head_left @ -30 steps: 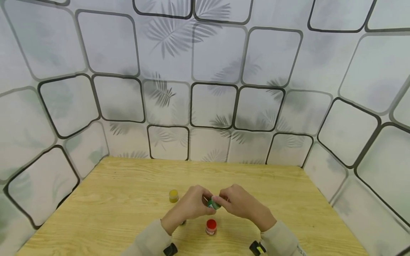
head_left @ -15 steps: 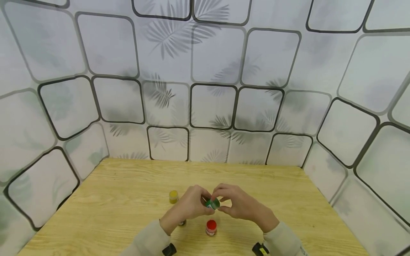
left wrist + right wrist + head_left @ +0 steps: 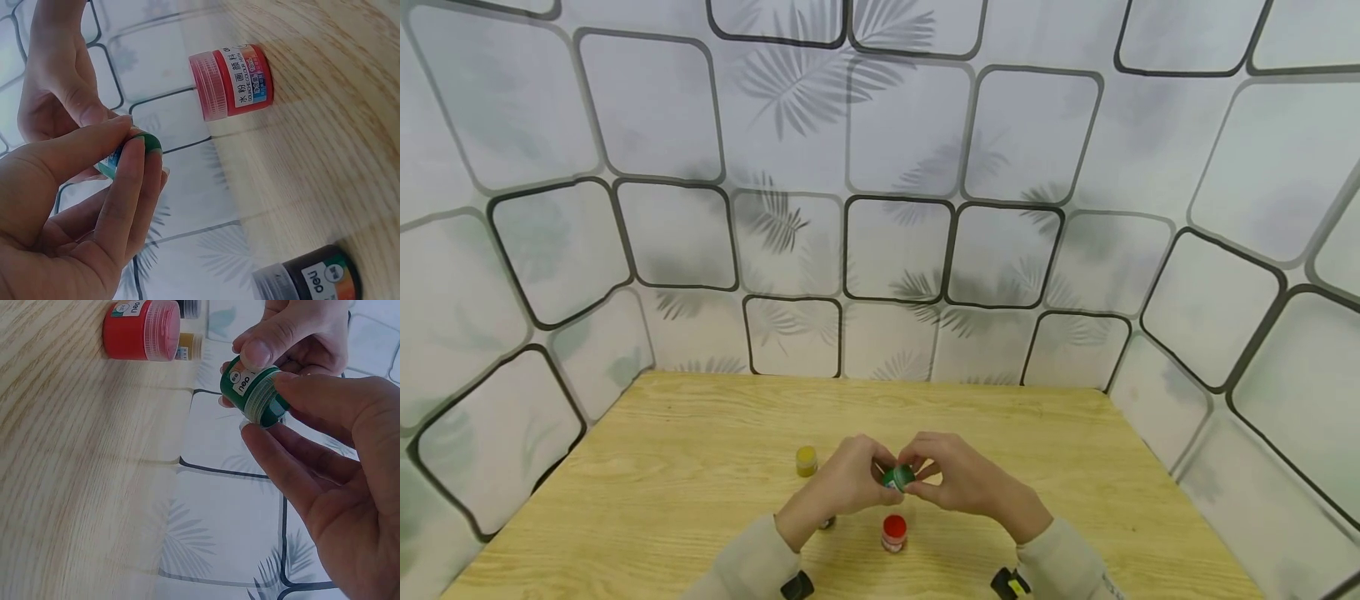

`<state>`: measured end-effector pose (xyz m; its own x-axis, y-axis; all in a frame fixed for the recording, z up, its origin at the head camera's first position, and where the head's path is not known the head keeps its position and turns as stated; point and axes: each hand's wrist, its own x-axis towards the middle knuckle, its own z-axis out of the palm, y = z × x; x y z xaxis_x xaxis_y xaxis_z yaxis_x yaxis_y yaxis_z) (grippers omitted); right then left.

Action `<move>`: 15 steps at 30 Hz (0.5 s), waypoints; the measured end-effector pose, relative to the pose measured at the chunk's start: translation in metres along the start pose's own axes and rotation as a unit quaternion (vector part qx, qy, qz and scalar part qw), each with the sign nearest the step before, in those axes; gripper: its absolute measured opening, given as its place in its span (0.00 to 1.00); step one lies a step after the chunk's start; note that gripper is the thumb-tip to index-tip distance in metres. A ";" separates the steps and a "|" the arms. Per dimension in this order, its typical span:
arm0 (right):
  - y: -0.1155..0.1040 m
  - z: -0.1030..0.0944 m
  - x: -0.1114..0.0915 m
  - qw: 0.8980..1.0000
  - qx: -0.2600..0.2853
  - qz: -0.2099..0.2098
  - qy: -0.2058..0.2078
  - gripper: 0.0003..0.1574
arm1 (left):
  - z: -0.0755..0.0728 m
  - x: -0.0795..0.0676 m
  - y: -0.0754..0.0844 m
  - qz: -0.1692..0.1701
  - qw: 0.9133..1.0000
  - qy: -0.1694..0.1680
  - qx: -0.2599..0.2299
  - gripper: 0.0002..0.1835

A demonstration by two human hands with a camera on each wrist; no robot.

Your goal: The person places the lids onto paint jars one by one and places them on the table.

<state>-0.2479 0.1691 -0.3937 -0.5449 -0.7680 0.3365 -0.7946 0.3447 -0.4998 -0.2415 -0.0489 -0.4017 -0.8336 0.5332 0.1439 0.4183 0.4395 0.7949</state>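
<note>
A small green paint jar (image 3: 240, 384) with a clear screw lid (image 3: 262, 403) is held in the air over the table, tilted sideways. My left hand (image 3: 852, 477) grips its body between thumb and fingers. From the other side my right hand (image 3: 966, 475) pinches the lid's rim, thumb on one edge and a fingertip on the opposite edge. In the left wrist view, the fingers cover most of the green jar. Just below the hands, a red paint jar (image 3: 894, 533) stands upright on the table with its lid on.
A yellow paint jar (image 3: 807, 461) stands left of my left hand. Partly hidden behind my left wrist is a black paint jar (image 3: 319, 275). The wood-grain table (image 3: 715, 425) meets patterned curtain-like walls (image 3: 895, 250) at the back and sides.
Half a second ago my right fingers were spread off the lid; now they have closed on its rim again. The left hand and the jars on the table have stayed put.
</note>
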 end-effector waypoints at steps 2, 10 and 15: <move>0.000 0.000 0.000 1.000 -0.008 -0.003 0.002 0.11 | 0.000 0.000 0.000 0.001 1.000 0.000 0.000 0.11; 0.000 -0.002 0.001 0.999 -0.027 0.020 -0.002 0.11 | 0.000 0.001 -0.001 0.000 1.000 -0.001 0.000 0.11; -0.001 -0.002 0.000 0.999 -0.047 -0.007 0.016 0.18 | -0.001 0.001 -0.003 0.004 1.000 -0.002 0.005 0.10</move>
<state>-0.2477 0.1700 -0.3917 -0.5400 -0.7560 0.3700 -0.8236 0.3842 -0.4171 -0.2434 -0.0502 -0.4032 -0.8294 0.5390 0.1473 0.4274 0.4422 0.7885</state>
